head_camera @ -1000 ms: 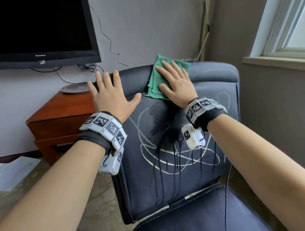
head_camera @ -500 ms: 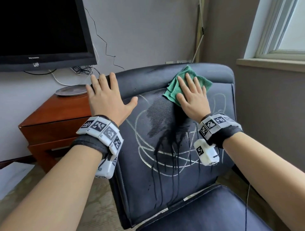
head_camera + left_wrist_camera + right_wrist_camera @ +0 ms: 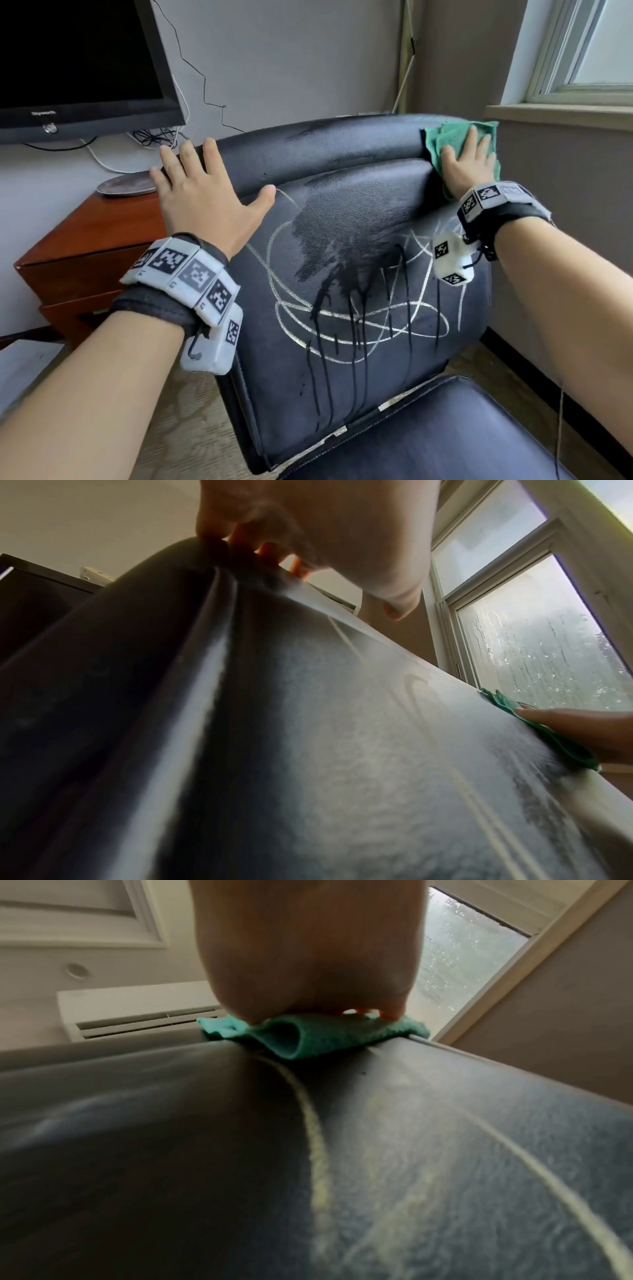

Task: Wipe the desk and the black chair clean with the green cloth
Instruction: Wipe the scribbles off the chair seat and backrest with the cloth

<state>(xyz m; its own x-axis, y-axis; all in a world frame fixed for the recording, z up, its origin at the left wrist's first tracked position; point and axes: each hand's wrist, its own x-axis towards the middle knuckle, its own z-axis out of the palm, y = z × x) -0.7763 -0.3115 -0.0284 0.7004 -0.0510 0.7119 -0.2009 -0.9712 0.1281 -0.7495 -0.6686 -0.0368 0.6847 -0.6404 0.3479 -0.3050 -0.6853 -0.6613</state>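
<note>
A: Green cloth location?
B: Top right corner of the black chair backrest, draped over the rolled top edge. Right hand lies flat on it, fingers straight and close together, pressing it to the leather.
A: Left hand?
B: Spread wide, palm on the backrest's upper left, fingers over the top edge, thumb splayed toward the centre. Holds nothing.
A: Backrest surface?
B: Pale looping chalk-like scribbles across the middle. Dark wet patch in the upper centre, with thin runs trailing down toward the seat.
A: Desk?
B: Reddish wood, left of the chair; it carries a monitor on a round base
</note>
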